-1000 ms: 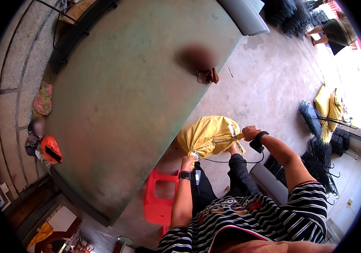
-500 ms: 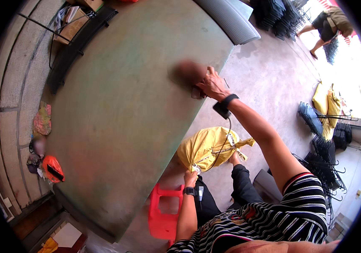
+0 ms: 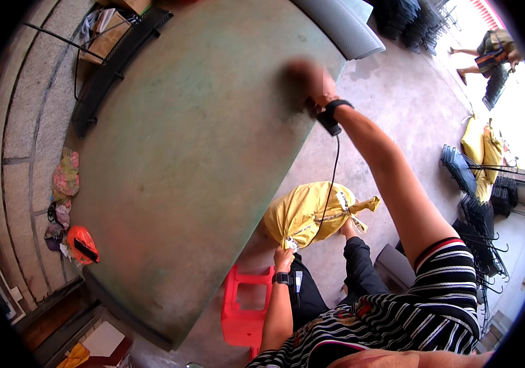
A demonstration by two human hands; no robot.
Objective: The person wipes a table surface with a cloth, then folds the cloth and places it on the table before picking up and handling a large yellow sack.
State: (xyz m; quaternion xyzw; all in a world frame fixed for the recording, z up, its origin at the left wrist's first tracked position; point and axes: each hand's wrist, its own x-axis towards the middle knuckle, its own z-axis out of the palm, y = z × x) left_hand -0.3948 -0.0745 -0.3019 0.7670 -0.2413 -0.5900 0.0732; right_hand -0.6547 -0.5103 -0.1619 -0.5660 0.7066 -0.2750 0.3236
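Note:
My left hand (image 3: 283,260) is closed round the gathered, tied corner of a plump yellow sack (image 3: 305,205). The sack lies beside the table edge, its other tied end pointing right. My right arm is stretched far forward, and my right hand (image 3: 321,88) is over the right edge of the large greenish table (image 3: 182,172). Its fingers are blurred. Something small and dark shows beneath it, too smeared to name. A black strap with a small box (image 3: 330,122) circles my right wrist, and a black cable hangs from it across the sack.
A red plastic stool (image 3: 245,322) stands below the table edge. A grey roll (image 3: 354,37) lies at the table's far end. Black wire racks (image 3: 480,233) and yellow sacks (image 3: 482,147) are stacked at right. An orange bag (image 3: 81,242) sits at left. Another person (image 3: 496,52) bends at far right.
My right hand has moved farther forward along the table edge. My left hand keeps its grip on the sack's corner. The other person at far right has shifted.

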